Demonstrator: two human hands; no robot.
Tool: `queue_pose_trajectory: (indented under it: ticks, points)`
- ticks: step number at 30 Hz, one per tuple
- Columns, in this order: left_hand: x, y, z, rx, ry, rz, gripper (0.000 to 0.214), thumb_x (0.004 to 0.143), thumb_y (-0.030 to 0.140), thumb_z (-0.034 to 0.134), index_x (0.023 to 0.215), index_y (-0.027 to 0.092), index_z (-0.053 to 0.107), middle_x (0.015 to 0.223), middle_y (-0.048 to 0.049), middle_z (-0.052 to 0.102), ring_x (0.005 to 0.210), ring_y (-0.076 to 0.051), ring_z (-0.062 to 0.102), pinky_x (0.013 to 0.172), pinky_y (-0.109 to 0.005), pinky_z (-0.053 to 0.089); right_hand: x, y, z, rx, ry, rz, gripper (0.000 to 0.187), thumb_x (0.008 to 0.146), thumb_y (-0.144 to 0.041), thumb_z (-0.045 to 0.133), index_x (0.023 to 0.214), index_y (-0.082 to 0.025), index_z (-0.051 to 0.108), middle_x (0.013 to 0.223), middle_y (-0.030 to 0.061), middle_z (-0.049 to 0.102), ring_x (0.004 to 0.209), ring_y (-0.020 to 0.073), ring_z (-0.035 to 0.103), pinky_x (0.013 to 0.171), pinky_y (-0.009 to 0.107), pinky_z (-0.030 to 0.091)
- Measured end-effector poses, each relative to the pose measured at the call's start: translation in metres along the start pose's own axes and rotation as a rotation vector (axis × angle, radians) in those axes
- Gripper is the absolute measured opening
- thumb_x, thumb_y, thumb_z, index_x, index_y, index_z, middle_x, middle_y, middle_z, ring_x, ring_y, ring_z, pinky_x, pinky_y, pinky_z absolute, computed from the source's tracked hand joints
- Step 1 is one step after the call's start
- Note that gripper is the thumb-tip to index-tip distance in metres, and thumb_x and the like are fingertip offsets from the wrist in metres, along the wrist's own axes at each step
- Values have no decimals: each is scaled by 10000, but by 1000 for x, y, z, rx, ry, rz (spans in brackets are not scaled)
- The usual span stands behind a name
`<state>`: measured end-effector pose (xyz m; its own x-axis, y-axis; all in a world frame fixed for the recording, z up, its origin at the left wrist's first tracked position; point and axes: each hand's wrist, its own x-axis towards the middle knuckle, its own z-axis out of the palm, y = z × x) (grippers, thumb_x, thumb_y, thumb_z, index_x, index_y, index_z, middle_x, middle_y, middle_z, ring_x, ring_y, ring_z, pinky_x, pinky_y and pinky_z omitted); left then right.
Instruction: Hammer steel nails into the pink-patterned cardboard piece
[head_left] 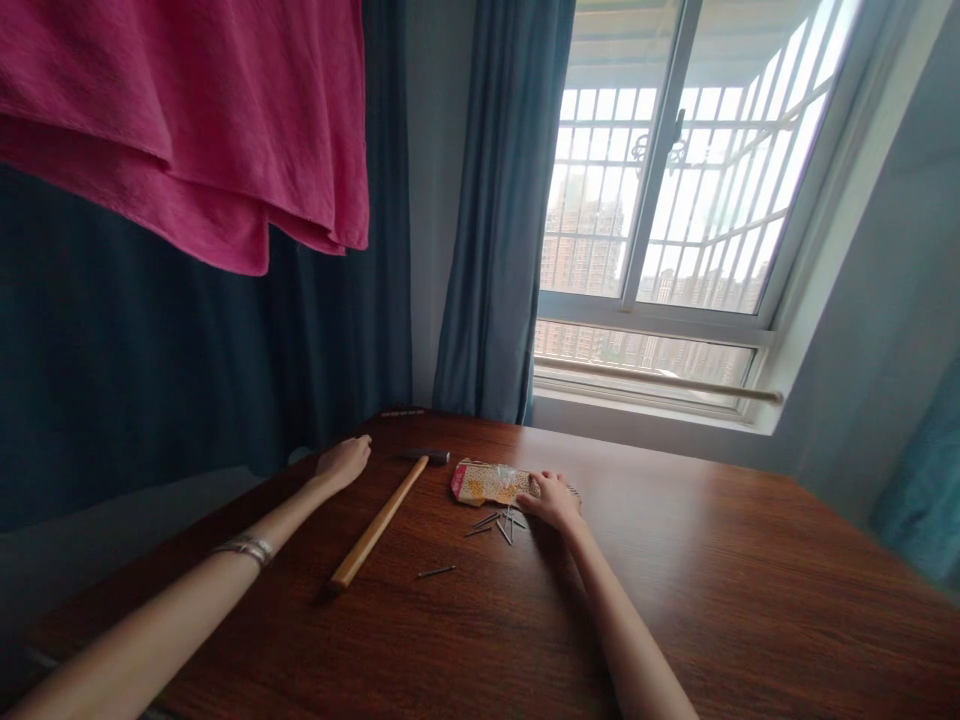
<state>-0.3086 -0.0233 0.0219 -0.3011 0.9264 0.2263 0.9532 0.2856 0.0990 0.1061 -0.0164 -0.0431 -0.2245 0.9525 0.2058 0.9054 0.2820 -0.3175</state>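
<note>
My right hand (553,500) is over the right end of a patterned, flattened piece of cardboard (480,484), its thumb at the near edge and its fingers bent across the top. A crumpled bit of clear plastic (505,474) lies on the cardboard. Just in front of it is a small heap of loose nails (504,526), and a single nail (436,572) lies apart, closer to me. To the left is a hammer (382,520), its wooden handle pointing towards me. My left hand (345,462) rests near the table's left edge, fingers curled in, with nothing visible in it.
The brown wooden table (712,600) reaches to the wall under a barred window (660,200). Dark blue curtains (495,220) hang behind it. A pink towel (225,130) hangs at upper left. A small pale strip (403,412) lies at the table's far corner.
</note>
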Motion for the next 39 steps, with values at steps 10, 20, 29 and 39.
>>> queue_pose_trajectory:
  ticks: [10, 20, 29, 39]
  points:
    - [-4, 82, 15, -25, -12, 356, 551, 744, 211, 459, 1286, 147, 385, 1238, -157, 478, 1139, -270, 459, 921, -374, 374, 7, -4, -7, -30, -77, -35, 523, 717, -591, 492, 1104, -247, 560, 1121, 105, 542, 1115, 276, 394, 860, 372, 356]
    - [-8, 164, 42, -365, -353, 879, 673, 701, 422, 602, 1261, 94, 423, 1303, -151, 447, 1186, -243, 421, 998, -295, 308, 30, -3, -11, -2, -218, -125, 478, 672, -498, 600, 1118, -338, 538, 1180, 31, 559, 1103, 242, 471, 905, 412, 324]
    - [12, 206, 39, -444, -616, 797, 481, 632, 439, 632, 993, 120, 626, 903, -57, 648, 824, -196, 579, 719, -250, 442, 32, 2, -5, 9, -216, -129, 506, 686, -501, 599, 1158, -344, 505, 1213, 46, 548, 1109, 249, 479, 908, 410, 317]
    - [16, 224, 25, -392, -789, 703, 463, 455, 461, 728, 755, 110, 689, 592, 0, 599, 569, -152, 516, 568, -256, 429, 30, 2, -3, 7, -191, -135, 519, 704, -497, 590, 1184, -334, 476, 1236, 44, 531, 1134, 234, 463, 925, 389, 313]
